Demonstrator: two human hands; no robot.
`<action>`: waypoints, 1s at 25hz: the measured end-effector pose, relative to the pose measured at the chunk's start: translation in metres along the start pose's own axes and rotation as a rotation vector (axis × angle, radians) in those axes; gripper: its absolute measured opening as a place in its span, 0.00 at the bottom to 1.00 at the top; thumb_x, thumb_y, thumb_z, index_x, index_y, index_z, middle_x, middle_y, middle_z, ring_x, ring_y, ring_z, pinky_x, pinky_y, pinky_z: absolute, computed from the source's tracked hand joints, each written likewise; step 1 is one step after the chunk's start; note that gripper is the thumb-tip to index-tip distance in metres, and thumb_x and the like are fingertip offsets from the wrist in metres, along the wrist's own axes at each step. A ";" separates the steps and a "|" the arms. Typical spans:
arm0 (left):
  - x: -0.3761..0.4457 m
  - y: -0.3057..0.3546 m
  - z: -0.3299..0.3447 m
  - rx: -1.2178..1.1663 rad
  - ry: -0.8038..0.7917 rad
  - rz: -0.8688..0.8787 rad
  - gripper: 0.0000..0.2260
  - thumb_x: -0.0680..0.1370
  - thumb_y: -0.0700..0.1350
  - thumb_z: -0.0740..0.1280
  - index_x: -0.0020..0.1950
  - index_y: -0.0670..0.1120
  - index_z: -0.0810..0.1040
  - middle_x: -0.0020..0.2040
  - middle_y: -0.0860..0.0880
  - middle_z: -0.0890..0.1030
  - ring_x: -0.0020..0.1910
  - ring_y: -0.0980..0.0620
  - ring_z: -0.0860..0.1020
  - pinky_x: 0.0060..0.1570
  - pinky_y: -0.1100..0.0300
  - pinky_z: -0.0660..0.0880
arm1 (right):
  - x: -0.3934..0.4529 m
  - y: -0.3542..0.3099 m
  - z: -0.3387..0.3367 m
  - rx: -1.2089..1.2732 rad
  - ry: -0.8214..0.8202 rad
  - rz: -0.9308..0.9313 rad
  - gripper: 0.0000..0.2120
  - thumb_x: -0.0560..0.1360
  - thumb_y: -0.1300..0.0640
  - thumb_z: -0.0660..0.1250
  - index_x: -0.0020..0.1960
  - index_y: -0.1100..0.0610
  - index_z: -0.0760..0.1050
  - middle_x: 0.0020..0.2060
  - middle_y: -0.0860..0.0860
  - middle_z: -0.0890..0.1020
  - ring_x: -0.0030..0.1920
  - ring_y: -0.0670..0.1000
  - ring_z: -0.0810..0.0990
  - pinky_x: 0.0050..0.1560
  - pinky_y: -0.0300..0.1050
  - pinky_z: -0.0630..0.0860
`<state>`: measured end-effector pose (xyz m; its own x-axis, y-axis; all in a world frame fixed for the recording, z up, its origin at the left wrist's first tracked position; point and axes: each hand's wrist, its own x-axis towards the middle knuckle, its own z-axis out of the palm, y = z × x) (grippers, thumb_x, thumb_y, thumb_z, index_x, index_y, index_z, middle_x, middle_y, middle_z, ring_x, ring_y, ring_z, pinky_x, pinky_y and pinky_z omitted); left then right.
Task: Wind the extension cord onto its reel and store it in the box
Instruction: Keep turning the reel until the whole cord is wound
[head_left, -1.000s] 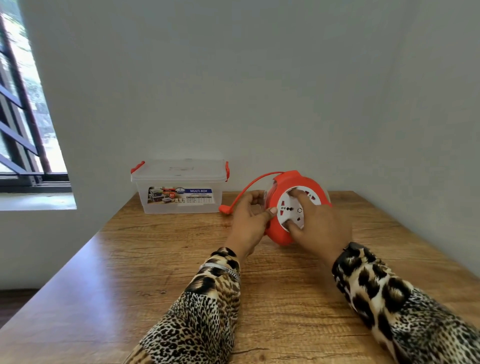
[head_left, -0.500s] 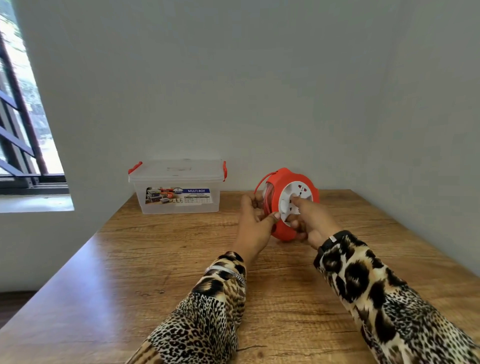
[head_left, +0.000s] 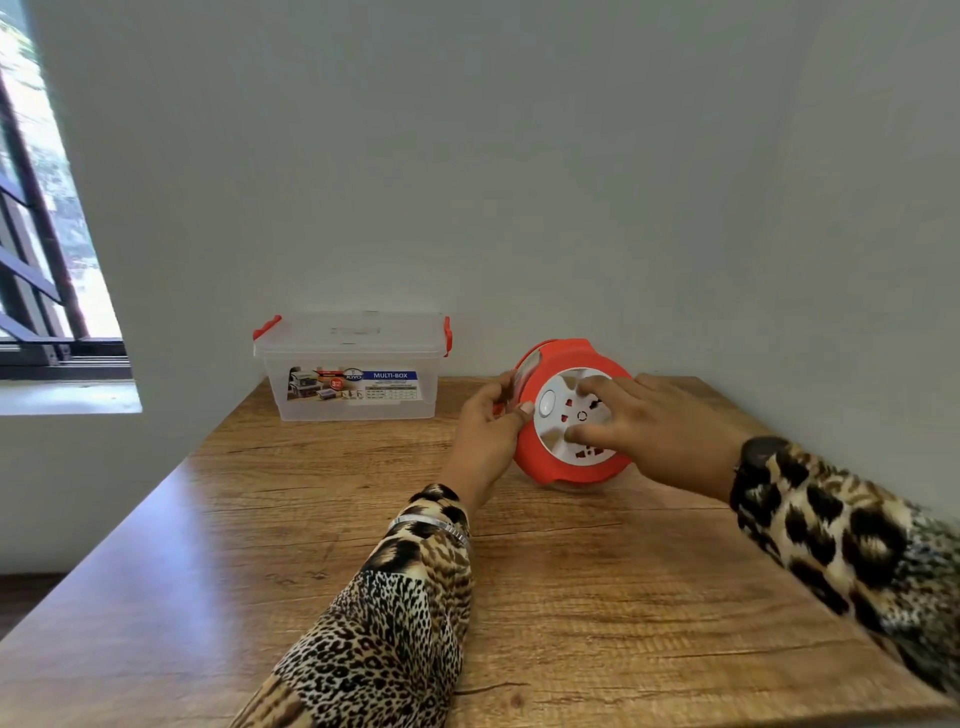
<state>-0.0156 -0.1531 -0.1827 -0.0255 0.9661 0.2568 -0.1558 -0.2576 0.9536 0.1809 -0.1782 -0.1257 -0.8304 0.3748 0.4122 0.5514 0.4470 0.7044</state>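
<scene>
Near the back wall of the bench (head_left: 571, 597) the red reel (head_left: 563, 465) stands on edge, its rim pinched by the left hand (head_left: 485, 431) while the right hand (head_left: 660, 431) spreads its fingers on the white socket face. To finish winding, steady the rim and turn that face evenly; no loose cord shows. Well apart to the left, the box (head_left: 358, 402) sits with its lid (head_left: 353, 332) on, which must come off first.

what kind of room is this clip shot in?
Probably a plain room in a home or office, not a workshop: a wooden table pushed into a bare white wall corner, a barred window, and a household storage box.
</scene>
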 end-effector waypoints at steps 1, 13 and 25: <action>0.000 0.002 -0.001 -0.002 -0.017 0.005 0.13 0.79 0.37 0.65 0.56 0.56 0.77 0.57 0.51 0.81 0.56 0.52 0.80 0.54 0.54 0.80 | 0.003 0.009 -0.003 -0.051 -0.083 -0.063 0.31 0.58 0.59 0.76 0.57 0.39 0.77 0.58 0.55 0.80 0.44 0.52 0.81 0.33 0.42 0.75; -0.002 0.008 -0.004 0.044 -0.049 0.004 0.18 0.78 0.38 0.66 0.68 0.47 0.72 0.63 0.46 0.78 0.59 0.46 0.79 0.54 0.46 0.80 | 0.005 0.004 0.015 -0.244 -0.252 -0.100 0.34 0.73 0.56 0.69 0.73 0.40 0.58 0.60 0.67 0.76 0.39 0.58 0.79 0.42 0.50 0.71; -0.009 0.006 0.005 0.000 -0.024 -0.031 0.20 0.78 0.36 0.67 0.69 0.44 0.70 0.63 0.41 0.77 0.57 0.44 0.80 0.52 0.47 0.81 | 0.008 -0.046 0.026 0.286 -0.087 0.765 0.30 0.69 0.37 0.62 0.70 0.40 0.63 0.34 0.47 0.81 0.32 0.50 0.79 0.31 0.40 0.67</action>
<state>-0.0112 -0.1638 -0.1791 0.0029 0.9730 0.2309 -0.1566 -0.2276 0.9611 0.1510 -0.1743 -0.1700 -0.2141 0.7161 0.6643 0.9714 0.2275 0.0679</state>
